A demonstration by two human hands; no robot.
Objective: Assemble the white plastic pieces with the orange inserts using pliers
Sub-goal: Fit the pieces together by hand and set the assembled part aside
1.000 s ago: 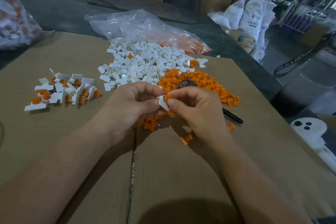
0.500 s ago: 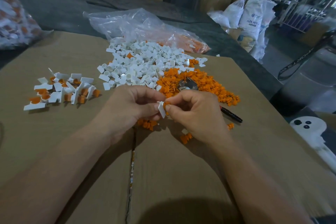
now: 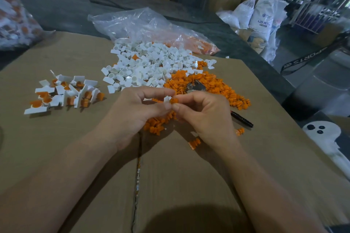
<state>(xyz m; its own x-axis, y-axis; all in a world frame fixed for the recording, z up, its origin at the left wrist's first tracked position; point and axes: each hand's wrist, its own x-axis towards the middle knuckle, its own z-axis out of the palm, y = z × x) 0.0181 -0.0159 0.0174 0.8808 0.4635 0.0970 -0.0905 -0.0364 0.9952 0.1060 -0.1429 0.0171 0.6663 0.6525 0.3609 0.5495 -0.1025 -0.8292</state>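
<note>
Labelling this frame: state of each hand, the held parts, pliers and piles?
left hand, pinching white piece
right hand, pinching orange insert
white piece, touching orange insert, seating unclear
pliers, lying unheld on orange pile
white pile, loose, unassembled
assembled pieces, heaped at left

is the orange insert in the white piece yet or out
Not fully in: the orange insert, pinched by the right hand, meets the white piece in the left hand, but its body shows outside.
</note>
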